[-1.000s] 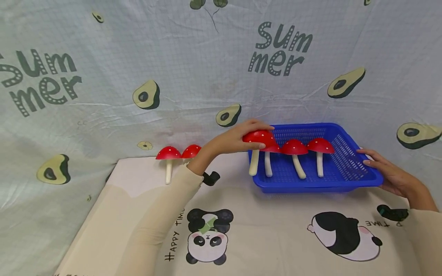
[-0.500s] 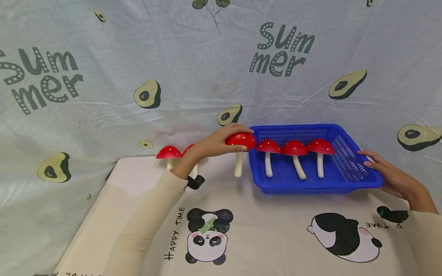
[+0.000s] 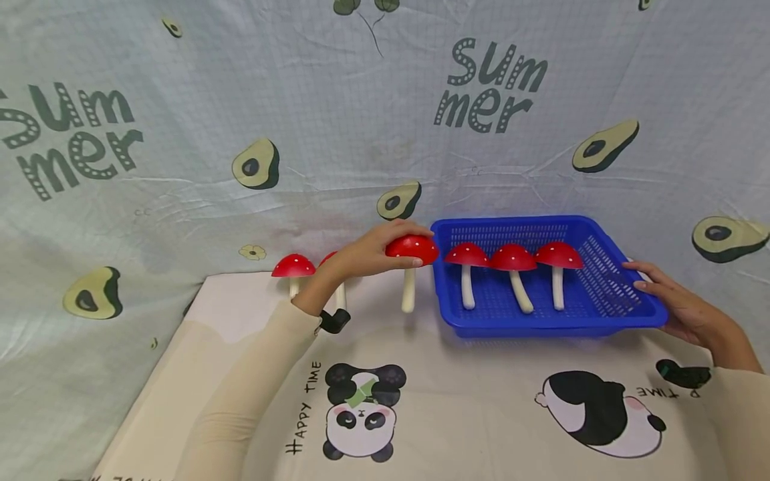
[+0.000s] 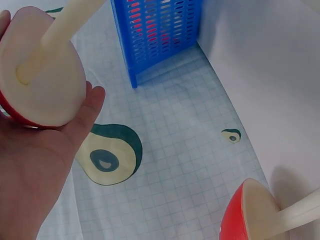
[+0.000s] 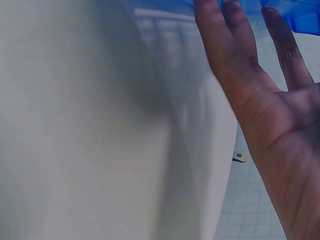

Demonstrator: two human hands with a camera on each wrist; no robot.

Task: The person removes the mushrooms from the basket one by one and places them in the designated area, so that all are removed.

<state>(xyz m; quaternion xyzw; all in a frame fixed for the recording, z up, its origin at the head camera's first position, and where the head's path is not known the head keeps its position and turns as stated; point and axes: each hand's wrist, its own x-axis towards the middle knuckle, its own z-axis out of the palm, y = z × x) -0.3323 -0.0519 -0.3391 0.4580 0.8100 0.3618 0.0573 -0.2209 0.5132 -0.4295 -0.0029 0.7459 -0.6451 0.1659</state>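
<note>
My left hand (image 3: 368, 252) holds a toy mushroom (image 3: 415, 249) by its red, white-dotted cap, with the pale stem pointing down, just left of the blue plastic basket (image 3: 529, 323). The left wrist view shows the white underside of this mushroom's cap (image 4: 50, 100) against the palm. My right hand (image 3: 688, 310) grips the basket's right end, with fingers at the rim; the right wrist view catches only a strip of the basket (image 5: 305, 17). Inside the basket lie three similar mushrooms, the left one (image 3: 467, 255), the middle one (image 3: 513, 257) and the right one (image 3: 559, 255), side by side.
Two more red mushrooms stand at the table's back left: one (image 3: 293, 265) partly behind my left wrist, the other with its stem (image 3: 341, 298) showing below my forearm. A printed cloth (image 3: 337, 120) hangs behind the panda-patterned table cover (image 3: 457, 414).
My left hand has carried its mushroom leftward, from over the basket's left end to just outside it. My right hand and the basket stay in place.
</note>
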